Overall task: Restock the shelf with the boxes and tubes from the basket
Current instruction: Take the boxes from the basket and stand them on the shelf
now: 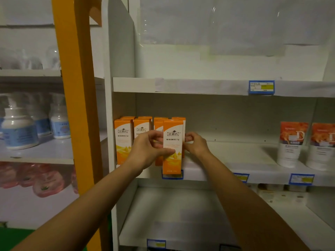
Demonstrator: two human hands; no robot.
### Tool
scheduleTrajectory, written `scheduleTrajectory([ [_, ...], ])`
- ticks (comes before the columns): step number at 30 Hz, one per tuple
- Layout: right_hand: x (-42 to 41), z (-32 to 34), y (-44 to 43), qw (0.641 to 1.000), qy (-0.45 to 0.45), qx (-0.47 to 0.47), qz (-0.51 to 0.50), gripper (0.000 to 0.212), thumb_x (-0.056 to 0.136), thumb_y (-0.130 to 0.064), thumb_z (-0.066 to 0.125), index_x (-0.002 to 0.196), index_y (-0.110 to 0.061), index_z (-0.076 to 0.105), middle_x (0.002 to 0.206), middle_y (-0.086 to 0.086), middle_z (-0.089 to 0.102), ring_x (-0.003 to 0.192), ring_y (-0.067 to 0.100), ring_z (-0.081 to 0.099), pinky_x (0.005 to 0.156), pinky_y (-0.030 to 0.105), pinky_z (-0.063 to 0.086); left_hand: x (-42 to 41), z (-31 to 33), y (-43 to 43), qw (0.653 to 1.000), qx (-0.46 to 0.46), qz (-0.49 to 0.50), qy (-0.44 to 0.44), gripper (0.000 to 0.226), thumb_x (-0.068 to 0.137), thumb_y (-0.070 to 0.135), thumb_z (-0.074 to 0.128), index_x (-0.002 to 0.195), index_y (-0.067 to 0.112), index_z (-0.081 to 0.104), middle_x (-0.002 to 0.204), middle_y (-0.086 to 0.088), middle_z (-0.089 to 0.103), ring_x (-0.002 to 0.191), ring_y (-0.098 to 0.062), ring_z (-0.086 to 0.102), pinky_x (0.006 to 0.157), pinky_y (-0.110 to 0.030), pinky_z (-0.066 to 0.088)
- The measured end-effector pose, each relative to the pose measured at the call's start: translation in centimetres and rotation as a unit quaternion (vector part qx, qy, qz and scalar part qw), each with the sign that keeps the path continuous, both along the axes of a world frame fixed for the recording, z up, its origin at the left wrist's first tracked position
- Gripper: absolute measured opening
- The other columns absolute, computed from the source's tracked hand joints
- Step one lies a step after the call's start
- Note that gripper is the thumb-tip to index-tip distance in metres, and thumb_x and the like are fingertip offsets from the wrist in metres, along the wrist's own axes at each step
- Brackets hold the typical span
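Observation:
An orange and white box (172, 142) stands upright at the front edge of the middle shelf (235, 165). My left hand (147, 151) grips its left side, thumb across the front. My right hand (195, 144) touches its right side, fingers curled behind it. Several matching orange boxes (123, 140) stand in rows behind and to the left, against the shelf's left wall. Two white tubes with orange tops (291, 144) stand upright at the right end of the same shelf. The basket is out of view.
The shelf between the boxes and the tubes is bare. Blue price tags (301, 178) hang on the shelf edges. An orange post (76, 105) separates a left unit holding white bottles (18, 127) and pink packets (47, 182). The lower shelf (172, 223) is bare.

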State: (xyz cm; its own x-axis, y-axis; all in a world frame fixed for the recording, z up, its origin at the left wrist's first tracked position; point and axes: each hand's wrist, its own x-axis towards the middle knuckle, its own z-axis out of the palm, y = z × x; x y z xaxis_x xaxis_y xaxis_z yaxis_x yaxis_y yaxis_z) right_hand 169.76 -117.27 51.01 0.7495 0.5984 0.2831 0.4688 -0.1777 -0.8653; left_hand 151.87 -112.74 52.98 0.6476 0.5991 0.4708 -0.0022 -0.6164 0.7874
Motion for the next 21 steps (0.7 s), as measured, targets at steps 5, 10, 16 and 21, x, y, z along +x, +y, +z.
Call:
scheduleTrajectory([
  [5,1.0,0.8,-3.3,0.999,-0.035,-0.002,-0.001,0.056,0.082,-0.015,0.066,0.133,-0.011,0.044,0.139,0.006,0.047,0.125,0.024,0.048,0.098,0.031,0.041,1.9,-0.2,-0.8,1.000,0.002,0.001,-0.011,0.041,0.069,0.009,0.077,0.107,0.009,0.059,0.082,0.010,0.061,0.070,-0.001,0.061,0.057,-0.006,0.053],
  [10,2.5,0.8,-6.7,0.998,-0.060,-0.001,-0.019,0.047,0.085,-0.019,0.063,0.129,-0.013,0.049,0.136,0.004,0.051,0.120,0.022,0.052,0.095,0.028,0.041,3.8,-1.1,-1.0,0.999,0.015,0.032,-0.015,0.044,0.070,0.009,0.077,0.110,0.006,0.058,0.095,-0.001,0.065,0.074,-0.008,0.060,0.061,-0.012,0.052],
  [16,2.5,0.4,-7.4,0.998,-0.059,0.003,-0.009,0.043,0.087,-0.021,0.061,0.127,-0.015,0.050,0.134,0.003,0.051,0.115,0.020,0.053,0.094,0.027,0.040,4.8,-1.9,-0.7,0.996,0.002,0.080,-0.039,0.046,0.075,0.012,0.073,0.117,0.007,0.055,0.112,-0.008,0.065,0.095,-0.014,0.062,0.066,-0.013,0.049],
  [21,2.2,0.0,-7.1,0.999,-0.054,0.000,0.004,0.040,0.086,-0.021,0.061,0.124,-0.015,0.052,0.132,0.003,0.053,0.113,0.023,0.057,0.097,0.032,0.044,5.2,-2.3,-1.0,0.994,-0.008,0.097,-0.045,0.048,0.080,0.012,0.069,0.125,0.008,0.053,0.123,-0.010,0.062,0.111,-0.021,0.061,0.083,-0.022,0.049],
])
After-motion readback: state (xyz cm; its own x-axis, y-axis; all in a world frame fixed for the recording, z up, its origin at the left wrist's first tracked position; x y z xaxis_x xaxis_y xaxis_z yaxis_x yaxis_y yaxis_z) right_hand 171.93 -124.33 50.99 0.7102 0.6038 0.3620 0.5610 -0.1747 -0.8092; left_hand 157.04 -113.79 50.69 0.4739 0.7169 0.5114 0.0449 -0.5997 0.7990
